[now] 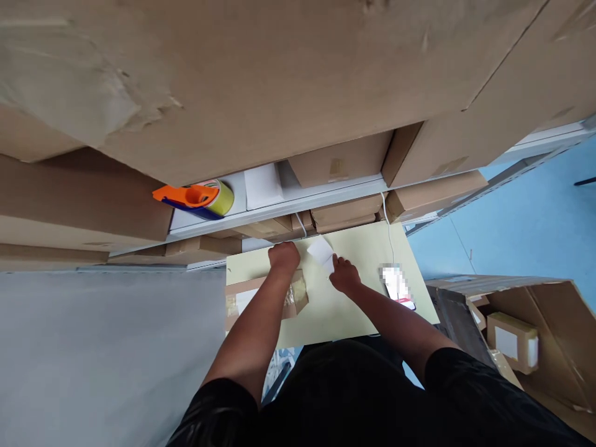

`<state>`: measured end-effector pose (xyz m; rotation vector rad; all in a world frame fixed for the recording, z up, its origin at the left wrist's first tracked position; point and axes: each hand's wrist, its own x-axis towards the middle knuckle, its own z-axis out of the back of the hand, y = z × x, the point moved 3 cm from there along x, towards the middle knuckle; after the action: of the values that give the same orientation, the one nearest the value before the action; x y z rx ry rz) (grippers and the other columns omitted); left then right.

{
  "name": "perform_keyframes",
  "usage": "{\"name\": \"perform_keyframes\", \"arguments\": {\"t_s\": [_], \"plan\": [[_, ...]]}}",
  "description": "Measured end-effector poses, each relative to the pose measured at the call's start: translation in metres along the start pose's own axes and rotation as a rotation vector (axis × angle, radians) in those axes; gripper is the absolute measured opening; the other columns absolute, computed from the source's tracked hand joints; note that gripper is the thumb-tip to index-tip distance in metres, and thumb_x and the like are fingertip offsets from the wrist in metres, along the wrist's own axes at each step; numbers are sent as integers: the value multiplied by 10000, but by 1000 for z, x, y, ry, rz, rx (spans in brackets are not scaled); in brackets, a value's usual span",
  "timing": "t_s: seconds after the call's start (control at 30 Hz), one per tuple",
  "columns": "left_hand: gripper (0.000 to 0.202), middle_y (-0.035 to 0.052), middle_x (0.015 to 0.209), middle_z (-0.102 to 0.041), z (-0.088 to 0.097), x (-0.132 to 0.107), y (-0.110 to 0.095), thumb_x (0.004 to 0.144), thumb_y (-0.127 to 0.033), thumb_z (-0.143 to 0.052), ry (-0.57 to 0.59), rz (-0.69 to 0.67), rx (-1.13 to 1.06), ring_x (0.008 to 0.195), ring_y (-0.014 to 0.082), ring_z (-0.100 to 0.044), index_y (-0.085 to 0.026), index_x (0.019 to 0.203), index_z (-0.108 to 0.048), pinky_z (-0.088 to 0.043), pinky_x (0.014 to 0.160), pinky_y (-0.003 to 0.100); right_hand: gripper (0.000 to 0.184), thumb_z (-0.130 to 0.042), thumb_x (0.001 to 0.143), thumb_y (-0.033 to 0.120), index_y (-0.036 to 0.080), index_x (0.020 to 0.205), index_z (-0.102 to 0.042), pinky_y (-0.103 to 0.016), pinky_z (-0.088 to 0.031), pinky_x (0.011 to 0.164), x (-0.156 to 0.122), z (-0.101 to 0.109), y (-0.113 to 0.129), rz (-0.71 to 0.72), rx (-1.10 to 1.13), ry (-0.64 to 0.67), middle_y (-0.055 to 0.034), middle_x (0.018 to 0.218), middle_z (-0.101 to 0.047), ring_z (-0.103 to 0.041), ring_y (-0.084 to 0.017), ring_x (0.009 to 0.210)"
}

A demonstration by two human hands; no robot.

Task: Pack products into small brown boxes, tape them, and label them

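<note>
My left hand (284, 256) is closed in a fist near the far edge of the pale yellow tabletop (305, 332); whatever it may hold is hidden. Under my left forearm lies a cardboard box (298, 304) with clear tape and a white label (245, 300) on it. My right hand (344, 274) has its fingers curled, gripping the near right edge of a folded white slip of paper (320, 250). The slip sits between my two hands, to the right of the fist. Right of my right hand, a phone (397, 287) with a lit, blurred screen rests on the tabletop.
Above the table a white shelf (279, 208) carries cardboard boxes (342, 158) and an orange and blue tape dispenser (193, 197). A white cable (388, 226) hangs down to the phone. At right, a large open carton (556, 323) holds a small labelled box (512, 341).
</note>
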<state>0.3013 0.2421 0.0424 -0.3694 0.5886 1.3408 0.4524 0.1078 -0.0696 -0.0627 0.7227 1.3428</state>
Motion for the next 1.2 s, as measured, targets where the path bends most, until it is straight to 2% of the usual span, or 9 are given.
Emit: {"name": "perform_keyframes", "arguments": {"t_s": [0.1,0.23,0.4,0.53,0.63,0.77,0.97,1.1,1.2], "plan": [[365,173,1235,-720,8,2,11,954,-396,-500,3,-50,-28,1142,285,-682,-168,1135,-722,-511,918,337,768,-483,928,308,110,1621,-219,-387,-445,927,-1,1,0,1,-3,-4,-198,1412,-522,-513,-311,1176],[562,114,1253,-723,4,13,-12,930,-648,-481,35,-196,-120,1139,263,-679,-212,1224,-676,-511,909,306,775,-486,932,326,116,1625,-209,-373,-431,947,-1,-1,0,6,3,-36,-197,1414,-523,-513,-307,1186],[425,112,1169,-743,-4,31,-52,950,-552,-497,-1,-269,-120,1119,267,-678,-214,1071,-725,-513,914,321,828,-506,913,336,106,1633,-169,-375,-432,952,4,-5,-2,-19,43,-46,-197,1411,-530,-518,-304,1183],[407,108,1186,-742,-7,33,-62,986,-479,-439,-50,-198,-105,1176,263,-654,-222,1079,-740,-503,968,335,819,-500,917,348,84,1626,-186,-387,-440,938,5,-4,-1,-14,29,-40,-204,1399,-539,-518,-309,1163],[360,152,1207,-731,-4,33,-49,962,-390,-480,-53,-67,-97,1156,286,-670,-187,1096,-745,-515,949,357,823,-488,926,362,61,1625,-173,-406,-446,926,4,-3,2,-1,-2,-28,-221,1395,-532,-513,-321,1151],[338,214,1187,-726,20,24,-1,930,-314,-507,-109,108,-88,1135,330,-679,-132,1096,-738,-526,900,383,801,-475,937,338,60,1624,-172,-398,-438,952,4,-2,2,-3,-11,-19,-235,1416,-511,-508,-321,1190],[401,100,882,-759,53,-55,63,985,-415,-394,-442,120,-395,907,260,-697,-194,909,-720,-493,757,307,790,-486,953,368,65,1620,-189,-409,-461,968,-11,17,4,37,43,-64,-230,1388,-547,-551,-325,1183],[301,-5,728,-687,43,-128,58,932,-457,-516,-550,60,-789,709,171,-623,-214,859,-678,-440,634,236,839,-535,950,504,111,1616,-210,-469,-444,1054,-54,49,39,267,168,-301,-215,1394,-548,-518,-355,1258],[294,-39,658,-610,30,-171,39,908,-479,-574,-534,-6,-1062,615,135,-552,-211,811,-643,-400,564,218,889,-605,898,523,118,1604,-247,-510,-437,1091,-91,75,79,450,321,-444,-223,1450,-504,-482,-371,1316]]}}
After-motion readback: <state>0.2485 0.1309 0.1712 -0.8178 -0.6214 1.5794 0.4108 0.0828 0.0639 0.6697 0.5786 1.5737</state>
